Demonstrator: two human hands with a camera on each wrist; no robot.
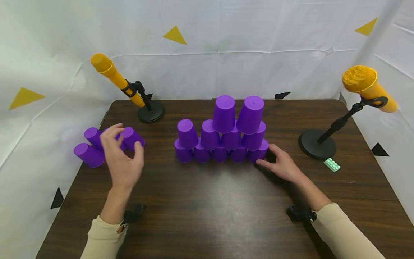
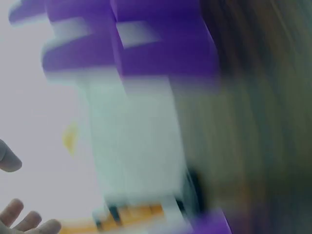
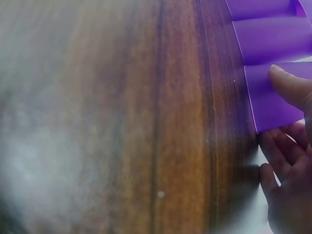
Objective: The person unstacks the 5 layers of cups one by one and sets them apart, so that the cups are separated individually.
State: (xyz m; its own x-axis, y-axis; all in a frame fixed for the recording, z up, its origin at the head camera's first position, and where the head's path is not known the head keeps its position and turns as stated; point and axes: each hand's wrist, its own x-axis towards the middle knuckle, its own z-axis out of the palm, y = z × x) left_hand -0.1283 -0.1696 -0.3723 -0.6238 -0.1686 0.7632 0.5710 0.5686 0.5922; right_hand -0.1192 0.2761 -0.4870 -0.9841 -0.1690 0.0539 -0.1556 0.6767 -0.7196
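Observation:
Upside-down purple cups form a stepped stack point(image 1: 220, 138) at the middle of the table, two cups on top. My right hand point(image 1: 283, 163) holds the end cup point(image 1: 257, 153) of the bottom row, thumb on its front and fingers round its outer side. In the right wrist view the thumb point(image 3: 287, 87) lies against that cup's wall. My left hand point(image 1: 124, 163) is raised at the left with thumb and fingers spread apart, nothing between them. Behind it stand several more purple cups point(image 1: 90, 155), partly hidden by the hand. The left wrist view is blurred.
A yellow microphone point(image 1: 114, 75) on a black stand point(image 1: 151, 111) is at the back left. Another yellow microphone point(image 1: 368, 84) on a stand point(image 1: 317, 144) is at the right, with a mint toy brick point(image 1: 332, 164) by its base. White sheeting point(image 1: 220, 72) surrounds the dark wooden table point(image 1: 207, 208).

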